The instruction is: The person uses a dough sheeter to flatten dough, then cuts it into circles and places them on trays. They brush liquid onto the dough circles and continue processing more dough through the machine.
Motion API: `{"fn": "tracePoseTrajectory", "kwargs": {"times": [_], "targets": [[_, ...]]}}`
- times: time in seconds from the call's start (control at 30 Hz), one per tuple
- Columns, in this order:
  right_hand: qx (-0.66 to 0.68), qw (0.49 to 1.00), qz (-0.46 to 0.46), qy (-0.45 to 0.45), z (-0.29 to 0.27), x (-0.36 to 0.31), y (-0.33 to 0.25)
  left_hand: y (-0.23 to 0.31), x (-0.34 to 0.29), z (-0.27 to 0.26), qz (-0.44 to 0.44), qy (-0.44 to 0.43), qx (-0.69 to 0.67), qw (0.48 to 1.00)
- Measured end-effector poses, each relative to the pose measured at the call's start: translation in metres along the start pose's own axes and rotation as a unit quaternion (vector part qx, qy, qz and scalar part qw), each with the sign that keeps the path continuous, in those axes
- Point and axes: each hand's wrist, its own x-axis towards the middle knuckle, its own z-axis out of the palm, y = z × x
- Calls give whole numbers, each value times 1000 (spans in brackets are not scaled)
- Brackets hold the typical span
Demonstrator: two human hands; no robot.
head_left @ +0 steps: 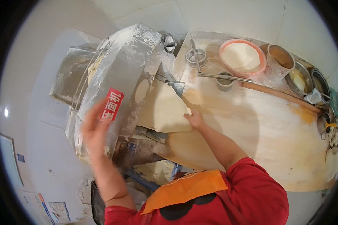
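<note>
A wide, pale sheet of dough [163, 108] hangs out of the metal dough-pressing machine [127, 67] toward the wooden worktop. Its near right corner is pinched between the thumb and fingers of my right hand [195, 119]. In front of the machine's flour-streaked side, close to a red label [112, 104], my left hand [95, 125] is raised and smeared by motion, so its fingers cannot be read clearly. Whether it touches the machine I cannot tell. The sheet's far end is hidden at the machine.
Along the worktop's [221, 146] back stand a pink-rimmed basin of white flour [240, 56], a bucket [279, 58], metal pots [300, 78] and ring cutters [196, 58]. A long rolling pin [279, 95] lies before them. Below the machine sits a blue tray [154, 172] with floury scraps.
</note>
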Motion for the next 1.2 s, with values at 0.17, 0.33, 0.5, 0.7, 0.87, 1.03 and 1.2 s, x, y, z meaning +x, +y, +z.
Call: {"fn": "tracePoseTrajectory", "kwargs": {"times": [0.17,0.33,0.5,0.7,0.87,1.03,1.2], "targets": [[-69,997,26,-2,-61,-37,28,-178,-67,158,-56,-268,170,947],[-94,993,63,-44,-122,-101,4,-211,-188,213,55,-178,414,891],[62,983,175,-11,-191,-172,-10,-162,-200,240,105,-290,332,892],[135,956,248,80,-247,-190,-53,-138,-199,271,46,-370,229,899],[140,987,84,-4,-211,-89,-138,-139,-131,216,-298,-217,-72,927],[-338,938,75,33,-145,42,-83,-202,-100,154,-301,42,14,952],[-375,914,-50,145,-45,30,-20,-194,-144,171,-79,-257,410,871]]}}
